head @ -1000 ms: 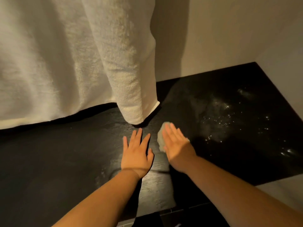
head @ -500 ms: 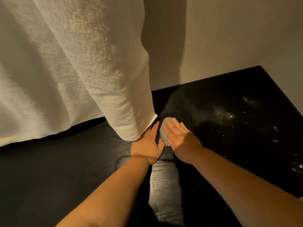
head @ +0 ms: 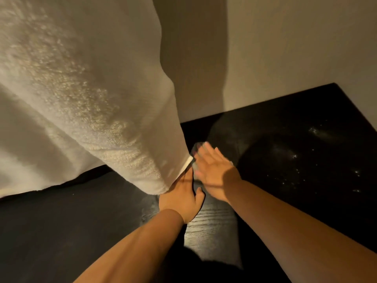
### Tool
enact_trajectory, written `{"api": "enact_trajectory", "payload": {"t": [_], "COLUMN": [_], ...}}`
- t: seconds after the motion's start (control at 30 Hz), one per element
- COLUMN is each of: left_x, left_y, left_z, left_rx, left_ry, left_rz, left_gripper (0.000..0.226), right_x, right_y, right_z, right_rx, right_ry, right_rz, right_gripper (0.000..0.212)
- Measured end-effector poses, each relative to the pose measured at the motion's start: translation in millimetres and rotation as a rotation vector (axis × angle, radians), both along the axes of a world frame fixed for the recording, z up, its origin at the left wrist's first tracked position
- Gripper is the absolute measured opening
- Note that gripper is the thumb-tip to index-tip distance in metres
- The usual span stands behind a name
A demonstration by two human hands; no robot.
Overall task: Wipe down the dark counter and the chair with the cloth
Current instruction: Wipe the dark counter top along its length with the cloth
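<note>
Cloth (head: 196, 147): small grey wad, soft-edged, blurred. It sits on the counter (head: 61, 231) under the right hand (head: 213, 173). Only a rim shows past the fingertips (head: 206, 147), plus a sliver along their left side.

Right fingers are straight and close together, pressed flat on the cloth, none curled round it.

Left hand (head: 180, 196) lies palm-down on the counter just beside the right. Its thumb (head: 201, 194) splays toward the cloth's near end. One finger runs straight along the towel's hem; the others are hidden beneath the towel (head: 81, 103).

Towel: white terry with a thick looped pile and a smooth woven band at the hem. It hangs in a heavy fold, the corner just left of the cloth; cannot tell if they touch.

Counter: black wood, with open grain showing in a lit patch nearer than the hands. Pale specks (head: 294, 156) are scattered well right of the right fingers.

Plain beige wall (head: 285, 48) behind. Dim, warm light.
</note>
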State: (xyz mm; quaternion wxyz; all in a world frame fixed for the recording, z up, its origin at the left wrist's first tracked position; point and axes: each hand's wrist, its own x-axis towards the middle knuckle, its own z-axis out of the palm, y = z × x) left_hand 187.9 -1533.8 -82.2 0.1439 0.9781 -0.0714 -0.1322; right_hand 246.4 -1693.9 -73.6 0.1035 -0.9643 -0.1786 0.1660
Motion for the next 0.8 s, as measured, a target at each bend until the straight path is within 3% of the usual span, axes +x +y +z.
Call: {"api": "enact_trajectory", "payload": {"t": [0.17,0.37,0.53,0.63,0.8], "left_x": [0.6,0.1,-0.9,-0.1,0.6], "left_y": [-1.7,-3.7,-6.3,-6.0,-8.2], "left_z": [3.7,9.5,14.9,15.5,16.3], "left_rx": [0.038,0.040,0.088,0.082,0.063], "left_ry": [0.056,0.111,0.097,0.123,0.133], "left_rz": [0.037,0.063,0.073,0.095,0.103], "left_gripper": [0.086,0.077,0.082,0.077,0.081], "right_x": [18.3,55.9,0.8,19.0,82.9], "right_y": [-25.6,-18.6,-7.1,-16.3,-21.0], "right_z": [-4.1,7.0,-5.5,-7.2,1.4], "right_rx": [0.071,0.104,0.219,0.088,-0.013], "right_ry": [-0.074,-0.069,-0.152,-0.115,-0.140], "right_rz": [0.060,-0.227,-0.001,0.143,-0.184], "right_gripper": [0.057,0.060,0.059,0.069,0.069]}}
